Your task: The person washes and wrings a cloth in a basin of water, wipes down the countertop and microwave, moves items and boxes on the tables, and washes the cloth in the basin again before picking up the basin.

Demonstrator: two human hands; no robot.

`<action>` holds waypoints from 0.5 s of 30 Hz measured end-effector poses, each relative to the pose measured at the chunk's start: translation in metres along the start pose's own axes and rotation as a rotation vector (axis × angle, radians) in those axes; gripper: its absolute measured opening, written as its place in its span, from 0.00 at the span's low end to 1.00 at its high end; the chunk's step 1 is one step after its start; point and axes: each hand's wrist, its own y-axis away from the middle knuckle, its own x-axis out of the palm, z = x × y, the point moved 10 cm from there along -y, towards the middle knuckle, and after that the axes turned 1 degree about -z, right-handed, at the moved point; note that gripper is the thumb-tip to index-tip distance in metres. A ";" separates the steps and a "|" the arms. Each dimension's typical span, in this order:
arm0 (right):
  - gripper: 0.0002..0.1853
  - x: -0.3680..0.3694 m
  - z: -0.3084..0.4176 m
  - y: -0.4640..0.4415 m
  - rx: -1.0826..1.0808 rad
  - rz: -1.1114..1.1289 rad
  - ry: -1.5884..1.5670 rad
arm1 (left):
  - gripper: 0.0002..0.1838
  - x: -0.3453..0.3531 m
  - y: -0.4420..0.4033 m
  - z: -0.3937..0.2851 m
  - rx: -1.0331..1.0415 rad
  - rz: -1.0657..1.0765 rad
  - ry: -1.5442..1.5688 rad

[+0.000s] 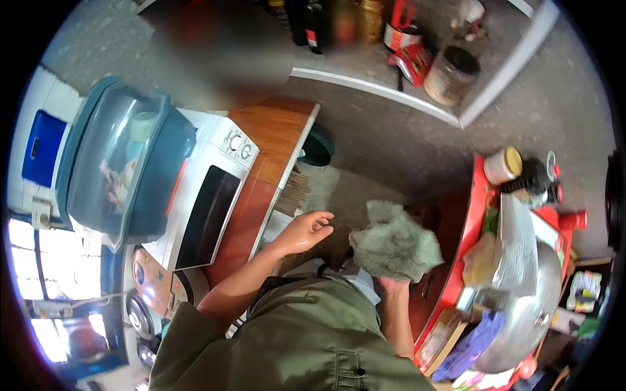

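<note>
Between microwave (212, 208) and red table (480, 189), grey cloth (394, 244)

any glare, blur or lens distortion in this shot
Head view: strong wide-angle curving, with black corners; head view: the window panes at lower left are blown out; head view: a smeared patch at upper left of centre hides what lies there; head view: the left hand and cloth are fairly clear.

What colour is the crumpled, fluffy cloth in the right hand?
Greyish green; the crumpled, fluffy cloth shows best in the head view.
</note>
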 end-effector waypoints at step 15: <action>0.27 0.058 0.014 -0.089 0.220 0.126 0.433 | 0.22 -0.364 -0.166 -0.002 -0.392 -0.599 -0.867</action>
